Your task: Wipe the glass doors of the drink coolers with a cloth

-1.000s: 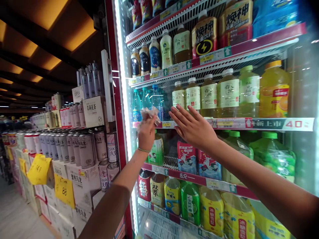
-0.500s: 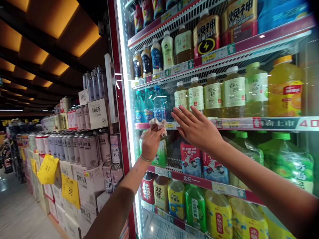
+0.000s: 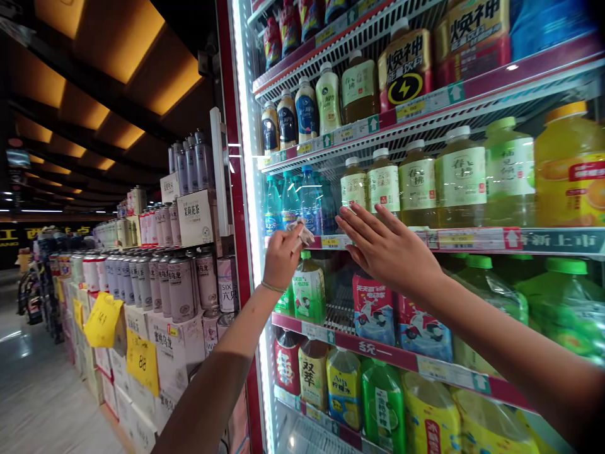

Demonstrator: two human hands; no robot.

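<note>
My left hand [image 3: 280, 260] pinches a crumpled whitish cloth or tissue [image 3: 301, 236] between thumb and fingers. It is at the left side of a lit drinks cooler, in front of a shelf edge with price tags [image 3: 331, 242]. Held out flat, with fingers stretched, my right hand [image 3: 390, 243] is to its right and appears to rest on the cooler's glass; exact contact is hard to tell. Beyond the hands stand blue-capped bottles [image 3: 309, 202], pale-labelled tea bottles [image 3: 384, 183] and a green-labelled bottle [image 3: 309, 290].
The cooler's red frame [image 3: 234, 151] and bright light strip [image 3: 253, 189] run upright left of my left hand. A white handle [image 3: 221, 170] is beside the frame. Further left, stacked cans [image 3: 182, 290] and cartons [image 3: 167, 353] carry yellow price signs [image 3: 142, 359] along the aisle floor [image 3: 38, 397].
My left hand has moved a little left and up across the cooler front with the cloth. The right hand stays nearly in place against the shelves. The whole view has shifted slightly.
</note>
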